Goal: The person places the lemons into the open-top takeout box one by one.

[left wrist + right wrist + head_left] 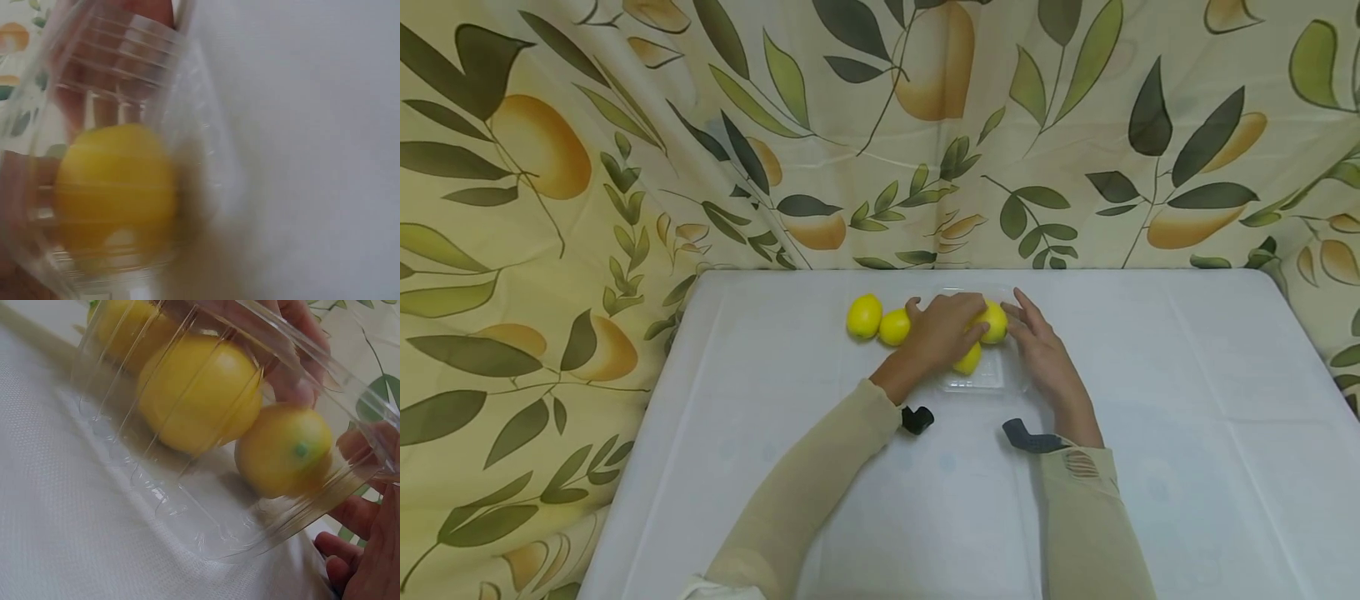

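A lemon (994,322) at the right end of the clear box (994,375) is touched by the left hand (942,323) — whether pinched cannot be told; the right hand (1049,352) is spread beside it. Loose lemons (864,317) at left could be sent rolling if bumped by the left hand.

Upper frame: curtain (1037,167) behind table (1187,375). Right of centre: container (997,368) on table, lemons (995,322) inside; two others (864,317) at left.

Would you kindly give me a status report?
Left hand over clear container, partly blocking view; right hand at its right side. Two lemons visible inside, two outside.
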`<state>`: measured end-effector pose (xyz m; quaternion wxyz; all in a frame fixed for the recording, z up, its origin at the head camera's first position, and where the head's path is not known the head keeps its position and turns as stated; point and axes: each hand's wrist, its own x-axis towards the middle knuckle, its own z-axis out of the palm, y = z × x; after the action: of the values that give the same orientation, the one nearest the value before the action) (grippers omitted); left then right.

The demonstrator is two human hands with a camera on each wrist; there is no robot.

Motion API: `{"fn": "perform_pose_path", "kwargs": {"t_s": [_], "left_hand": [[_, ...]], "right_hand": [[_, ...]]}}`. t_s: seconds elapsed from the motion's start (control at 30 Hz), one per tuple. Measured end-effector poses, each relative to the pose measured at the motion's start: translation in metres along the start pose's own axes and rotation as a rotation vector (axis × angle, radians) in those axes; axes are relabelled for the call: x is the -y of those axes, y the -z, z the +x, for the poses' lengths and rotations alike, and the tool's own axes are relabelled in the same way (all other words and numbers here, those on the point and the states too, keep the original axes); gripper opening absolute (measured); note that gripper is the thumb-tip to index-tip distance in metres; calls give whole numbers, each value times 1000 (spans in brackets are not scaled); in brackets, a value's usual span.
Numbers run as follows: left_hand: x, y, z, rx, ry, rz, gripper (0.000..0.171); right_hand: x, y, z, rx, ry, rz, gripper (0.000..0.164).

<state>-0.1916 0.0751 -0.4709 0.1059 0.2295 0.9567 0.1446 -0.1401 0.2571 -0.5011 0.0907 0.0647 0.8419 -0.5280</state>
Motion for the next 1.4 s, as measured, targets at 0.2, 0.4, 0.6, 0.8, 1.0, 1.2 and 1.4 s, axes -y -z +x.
{"fn": "perform_pose_path", "kwargs": {"t_s": [0.2,0.4,0.6,0.8,1.0,1.2,1.4], "left_hand": [[9,17,-9,-48,-12,-50,40],[32,39,-20,-116,6,-139,38],[62,57,-32,-181,6,-195,35],[81,62,-43,-113,-20,-143,34],[87,56,-49,-21,-46,-110,39],[91,45,-54,-38,-49,-84,48],[97,35,-55,-103,-62,-46,50]], "right_hand": [[0,0,0,-3,3,-13,60],[1,0,1,-1,-11,-4,62],[2,0,1,-3,-27,-5,63],[3,-1,0,0,-43,13,62],[2,-1,0,6,-36,25,63],[1,-1,0,5,-39,24,64],[1,0,0,9,-32,14,62]]}}
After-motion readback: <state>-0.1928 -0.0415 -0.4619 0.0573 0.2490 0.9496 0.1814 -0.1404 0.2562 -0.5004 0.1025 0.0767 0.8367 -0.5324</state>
